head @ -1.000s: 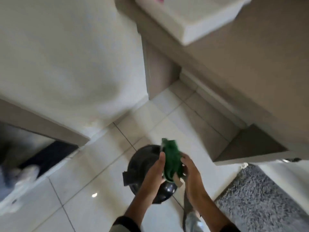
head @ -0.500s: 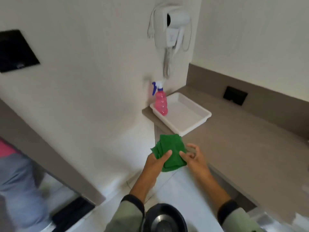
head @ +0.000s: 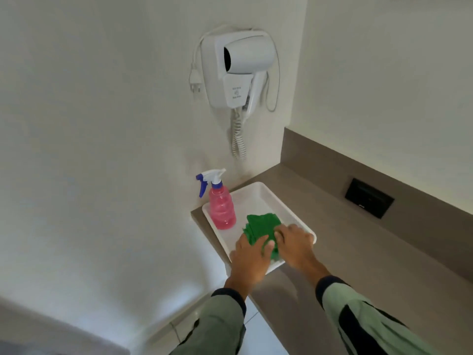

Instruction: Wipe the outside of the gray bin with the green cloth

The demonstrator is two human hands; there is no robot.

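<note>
The folded green cloth (head: 261, 228) lies in the white tray (head: 258, 194) on the counter. My left hand (head: 252, 260) rests on the cloth's near edge, fingers curled over it. My right hand (head: 294, 243) presses on the cloth's right side. Both hands touch the cloth together. The gray bin is out of view.
A pink spray bottle (head: 221, 207) with a blue trigger stands upright at the tray's left end. A white wall-mounted hair dryer (head: 239, 73) hangs above. The brown counter (head: 358, 252) runs right, with a black socket (head: 368, 201) on its backsplash. Tiled floor shows below.
My view rose from the bin on the floor to the counter. Both hands carried the green cloth up and forward, and it now sits in the white tray.
</note>
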